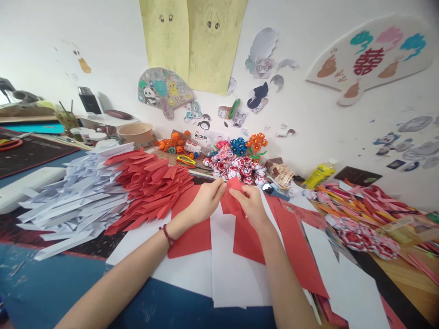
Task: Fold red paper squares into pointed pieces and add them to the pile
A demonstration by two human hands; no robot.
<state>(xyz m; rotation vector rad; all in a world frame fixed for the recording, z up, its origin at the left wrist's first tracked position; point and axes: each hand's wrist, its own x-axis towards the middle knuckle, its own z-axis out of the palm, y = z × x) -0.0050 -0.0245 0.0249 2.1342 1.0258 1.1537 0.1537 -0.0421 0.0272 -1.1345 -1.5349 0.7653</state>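
My left hand (206,199) and my right hand (253,205) meet over the middle of the table, both with fingers pinched. Between them is a small piece of red paper (235,184), held upright. The right thumb presses on its face, while the left fingertips pinch at its left edge. Beneath lie red paper sheets (192,237) and white paper sheets (236,283), overlapping. To the left are a heap of folded red paper strips (151,183) and a heap of folded white paper strips (82,192).
Paper flowers (240,167) and a smartwatch (274,191) are beyond my hands. A yellow bottle (318,174), coloured strips (363,203) and red-and-white folded flowers (363,240) lie right. A round tub (135,133) and a dark flask (89,100) stand at back left, before the wall.
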